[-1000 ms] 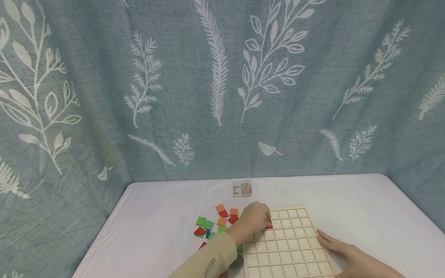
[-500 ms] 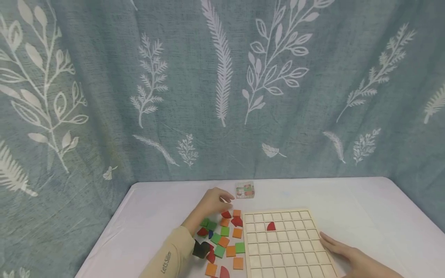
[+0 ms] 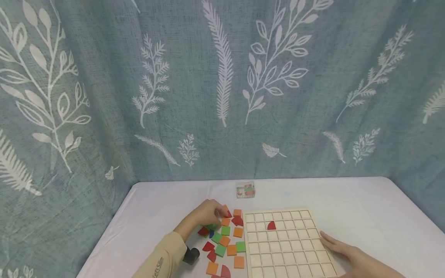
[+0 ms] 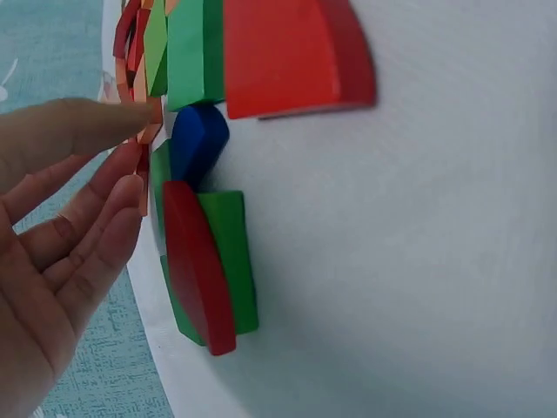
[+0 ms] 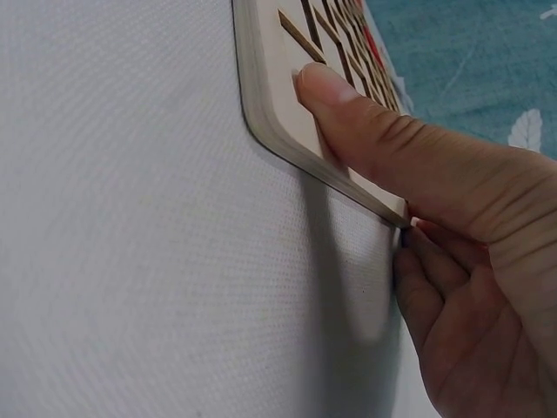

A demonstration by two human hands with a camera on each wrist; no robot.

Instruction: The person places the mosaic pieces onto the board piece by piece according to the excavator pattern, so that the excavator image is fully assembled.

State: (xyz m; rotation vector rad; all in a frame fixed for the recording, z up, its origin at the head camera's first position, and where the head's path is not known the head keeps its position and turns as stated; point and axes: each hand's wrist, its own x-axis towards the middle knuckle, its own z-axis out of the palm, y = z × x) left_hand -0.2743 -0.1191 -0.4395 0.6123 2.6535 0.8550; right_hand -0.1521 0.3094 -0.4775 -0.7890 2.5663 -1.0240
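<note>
In the head view my left hand (image 3: pixel 208 213) reaches over the far left part of a spread of coloured tiles. Its index finger lies close to a red quarter-circle tile (image 3: pixel 228 213); thumb and fingers are apart. The left wrist view shows a blue tile (image 4: pixel 198 139) beside that hand, and a red tile (image 4: pixel 196 261) leaning on green ones. My right hand (image 3: pixel 342 249) holds the right edge of a pale wooden grid board (image 3: pixel 245 247), its thumb (image 5: pixel 326 87) on top and fingers at the edge. One red quarter-circle tile (image 3: pixel 271 225) sits in a cell of the board.
Several orange, green and red tiles lie left of the board, among them an orange tile (image 3: pixel 238 262) and a green tile (image 3: pixel 240 246). A small clear box (image 3: pixel 245 190) with a coloured pattern stands behind them on the white tabletop (image 3: pixel 167 208). A patterned curtain (image 3: pixel 194 96) hangs behind.
My left hand has left the red tile on the board and moved left, then lowered over the loose tiles. My right hand stays at the board's edge.
</note>
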